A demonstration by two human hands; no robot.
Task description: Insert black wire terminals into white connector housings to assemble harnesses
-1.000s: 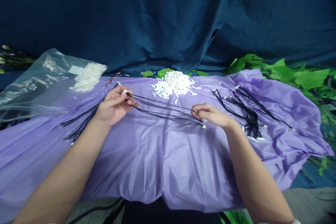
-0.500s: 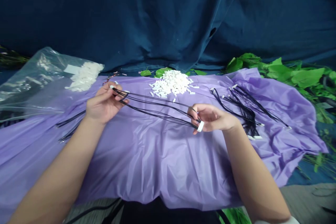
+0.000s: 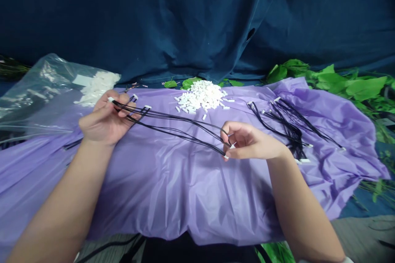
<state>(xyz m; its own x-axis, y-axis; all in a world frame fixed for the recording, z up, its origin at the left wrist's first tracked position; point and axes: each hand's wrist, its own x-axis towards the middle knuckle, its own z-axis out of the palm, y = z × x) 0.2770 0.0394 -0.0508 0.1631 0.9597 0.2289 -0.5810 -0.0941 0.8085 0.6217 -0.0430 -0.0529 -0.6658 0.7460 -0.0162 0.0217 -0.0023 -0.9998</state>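
Black cables [image 3: 182,121] with white end connectors stretch between my two hands above the purple cloth [image 3: 173,197]. My left hand [image 3: 106,121] pinches them near a white connector [image 3: 111,100] at their left end. My right hand [image 3: 247,141] is closed on the right end, where a white connector [image 3: 226,156] shows at the fingertips and another white piece sits between the fingers. Just beyond my left fingers lie further black wires with a white connector [image 3: 148,107] on the cloth.
A pile of small white connectors [image 3: 202,96] sits at the back middle. On the left is a clear bag [image 3: 52,86] holding white pieces. Bundled black cables [image 3: 290,127] lie right, near green leaves [image 3: 348,84]. A blue curtain [image 3: 154,20] hangs behind.
My left hand has moved left and slightly toward me with its cable end. The right-end connector has turned in my right fingers, and the wires there are spread apart more.
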